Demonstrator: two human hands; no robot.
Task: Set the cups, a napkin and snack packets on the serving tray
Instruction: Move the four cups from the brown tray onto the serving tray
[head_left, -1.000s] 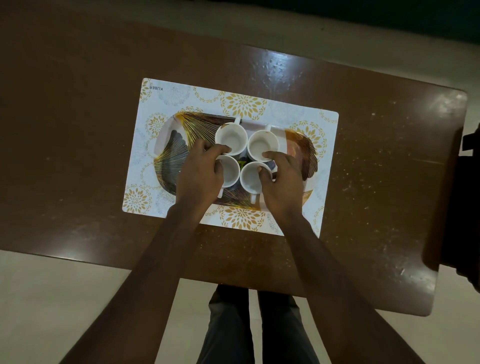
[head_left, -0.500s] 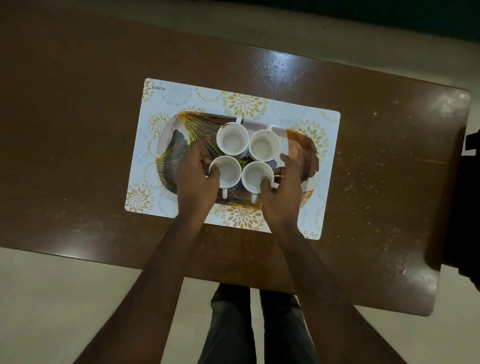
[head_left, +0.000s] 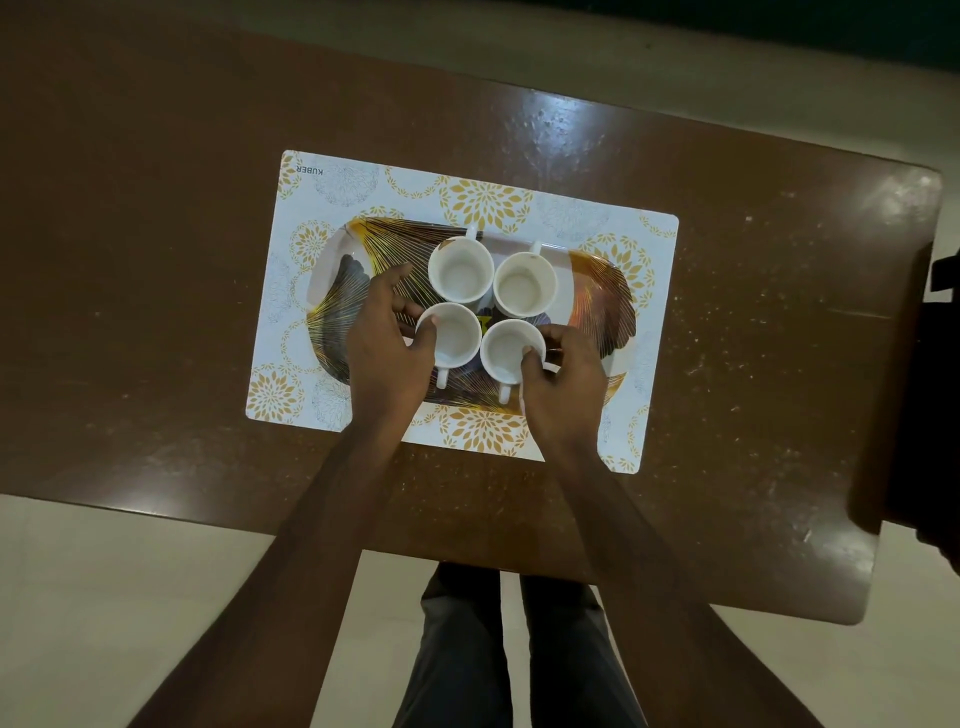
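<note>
Several white cups stand in a tight square on the patterned serving tray (head_left: 602, 291). My left hand (head_left: 387, 343) grips the near-left cup (head_left: 454, 338), thumb on its rim and fingers around its left side. My right hand (head_left: 563, 374) grips the near-right cup (head_left: 511, 348), thumb on its near rim. The far-left cup (head_left: 461, 270) and far-right cup (head_left: 524, 286) stand untouched behind them. Both near cups point their handles toward me. No napkin or snack packet is in view.
The tray lies on a white placemat (head_left: 332, 187) with gold flower prints, in the middle of a brown table (head_left: 753, 364). A dark object (head_left: 935, 405) stands at the table's right edge. My legs show below the table's near edge.
Both hands have drawn back from over the cup cluster toward me and settled around the two near cups. The cups stay in the same square.
</note>
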